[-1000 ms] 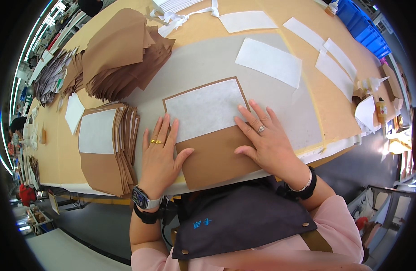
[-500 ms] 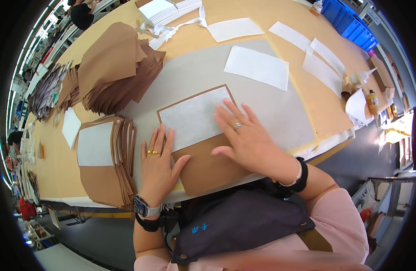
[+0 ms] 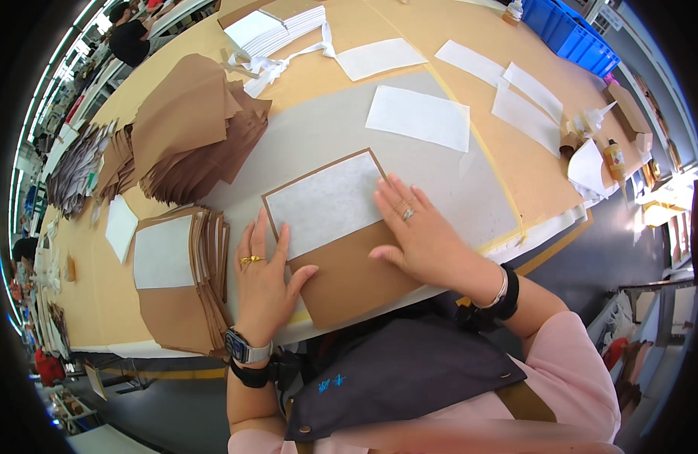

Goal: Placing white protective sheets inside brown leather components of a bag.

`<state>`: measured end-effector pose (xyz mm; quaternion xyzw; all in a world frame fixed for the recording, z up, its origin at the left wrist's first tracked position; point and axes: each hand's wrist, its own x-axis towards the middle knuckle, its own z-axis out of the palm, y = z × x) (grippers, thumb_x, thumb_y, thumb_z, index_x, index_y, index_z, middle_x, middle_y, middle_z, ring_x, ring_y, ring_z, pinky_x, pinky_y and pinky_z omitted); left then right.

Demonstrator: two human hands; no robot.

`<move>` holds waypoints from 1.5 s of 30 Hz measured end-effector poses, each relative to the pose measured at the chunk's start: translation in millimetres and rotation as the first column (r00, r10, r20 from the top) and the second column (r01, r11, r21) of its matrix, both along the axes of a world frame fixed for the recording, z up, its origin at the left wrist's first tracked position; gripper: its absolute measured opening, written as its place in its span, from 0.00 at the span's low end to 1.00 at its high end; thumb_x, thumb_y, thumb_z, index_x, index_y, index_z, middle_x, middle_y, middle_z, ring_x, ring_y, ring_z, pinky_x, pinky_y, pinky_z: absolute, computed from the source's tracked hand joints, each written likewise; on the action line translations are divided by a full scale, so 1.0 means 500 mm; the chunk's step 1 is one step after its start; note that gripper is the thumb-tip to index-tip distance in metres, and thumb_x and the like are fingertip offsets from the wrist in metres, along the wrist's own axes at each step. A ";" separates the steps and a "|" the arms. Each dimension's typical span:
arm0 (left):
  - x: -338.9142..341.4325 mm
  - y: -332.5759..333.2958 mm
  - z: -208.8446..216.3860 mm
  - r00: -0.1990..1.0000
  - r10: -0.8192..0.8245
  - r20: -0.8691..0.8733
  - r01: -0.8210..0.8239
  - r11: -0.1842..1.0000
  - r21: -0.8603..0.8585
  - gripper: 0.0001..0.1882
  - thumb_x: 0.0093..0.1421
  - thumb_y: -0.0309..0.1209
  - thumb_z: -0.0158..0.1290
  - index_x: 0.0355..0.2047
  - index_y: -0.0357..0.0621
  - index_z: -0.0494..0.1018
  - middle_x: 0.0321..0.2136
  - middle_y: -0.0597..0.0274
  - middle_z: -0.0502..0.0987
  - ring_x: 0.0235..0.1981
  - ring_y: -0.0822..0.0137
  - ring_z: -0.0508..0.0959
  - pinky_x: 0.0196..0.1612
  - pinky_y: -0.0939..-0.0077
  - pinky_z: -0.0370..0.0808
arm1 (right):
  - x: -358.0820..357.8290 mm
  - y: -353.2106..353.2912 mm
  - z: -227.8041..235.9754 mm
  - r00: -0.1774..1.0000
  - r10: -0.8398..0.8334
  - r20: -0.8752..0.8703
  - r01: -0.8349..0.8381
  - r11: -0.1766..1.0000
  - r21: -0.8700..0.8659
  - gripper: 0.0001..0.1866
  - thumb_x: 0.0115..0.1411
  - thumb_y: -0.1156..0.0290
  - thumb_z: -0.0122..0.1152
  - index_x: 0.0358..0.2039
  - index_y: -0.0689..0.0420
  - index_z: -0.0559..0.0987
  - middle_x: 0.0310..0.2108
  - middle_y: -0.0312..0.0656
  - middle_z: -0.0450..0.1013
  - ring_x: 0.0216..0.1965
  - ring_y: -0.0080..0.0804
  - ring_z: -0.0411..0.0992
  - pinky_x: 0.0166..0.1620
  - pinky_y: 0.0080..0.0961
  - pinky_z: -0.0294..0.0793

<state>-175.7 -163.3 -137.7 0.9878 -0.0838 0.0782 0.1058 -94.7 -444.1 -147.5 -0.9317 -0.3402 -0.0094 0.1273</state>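
Seen from above, a brown fabric panel (image 3: 341,268) lies flat on a grey mat (image 3: 326,125) near the front edge of a tan bench (image 3: 515,159). A white interfacing sheet (image 3: 322,200) covers the panel's far half. The left hand (image 3: 264,276) rests palm down on the panel's left edge, fingers (image 3: 262,234) spread flat, grasping nothing. The right hand (image 3: 417,234) presses flat across the sheet's right edge and the brown cloth, fingers extended, also holding nothing. Just left of the left hand sits a stack of brown panels (image 3: 179,284) topped with white. Loose white sheets (image 3: 417,117) lie toward the far edge.
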 end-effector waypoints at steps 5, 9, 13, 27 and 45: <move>0.022 0.010 0.018 1.000 -0.024 -0.009 0.025 0.999 0.032 0.33 0.65 0.48 0.56 0.64 0.39 0.69 0.70 0.48 0.58 0.69 0.42 0.56 0.68 0.46 0.54 | -0.041 0.021 -0.003 0.980 0.198 -0.029 -0.194 0.975 0.112 0.43 0.66 0.44 0.55 0.69 0.65 0.61 0.72 0.51 0.55 0.75 0.45 0.49 0.73 0.45 0.48; 0.041 -0.016 0.034 0.995 -0.010 0.101 0.007 0.999 0.032 0.32 0.68 0.40 0.53 0.66 0.34 0.63 0.70 0.47 0.59 0.69 0.42 0.57 0.69 0.49 0.55 | -0.050 0.019 0.003 0.974 0.226 -0.025 -0.222 0.969 0.111 0.43 0.66 0.43 0.55 0.68 0.65 0.62 0.72 0.51 0.55 0.74 0.44 0.50 0.73 0.45 0.48; 0.068 -0.064 0.021 0.987 -0.101 0.124 0.108 0.993 -0.047 0.33 0.69 0.39 0.52 0.68 0.32 0.59 0.70 0.46 0.58 0.71 0.43 0.54 0.70 0.50 0.54 | -0.060 -0.005 0.035 0.964 0.254 -0.074 -0.250 0.966 0.066 0.41 0.67 0.44 0.53 0.67 0.67 0.64 0.70 0.53 0.59 0.73 0.45 0.52 0.73 0.44 0.49; 0.052 -0.052 -0.028 0.990 -0.065 -0.125 0.066 0.998 0.004 0.39 0.69 0.47 0.47 0.72 0.33 0.52 0.73 0.42 0.50 0.75 0.46 0.48 0.73 0.47 0.44 | 0.082 0.055 -0.029 0.980 0.194 -0.042 -0.193 0.981 0.021 0.39 0.72 0.48 0.44 0.72 0.65 0.55 0.75 0.52 0.49 0.77 0.41 0.43 0.76 0.41 0.41; -0.176 -0.025 0.013 0.953 0.125 -0.276 -0.302 0.358 -0.884 0.31 0.73 0.37 0.48 0.67 0.27 0.57 0.68 0.45 0.60 0.69 0.52 0.62 0.69 0.63 0.61 | -0.082 0.007 -0.008 0.884 0.465 0.052 -0.466 0.862 0.201 0.27 0.65 0.65 0.61 0.63 0.56 0.72 0.66 0.50 0.66 0.69 0.46 0.61 0.69 0.48 0.60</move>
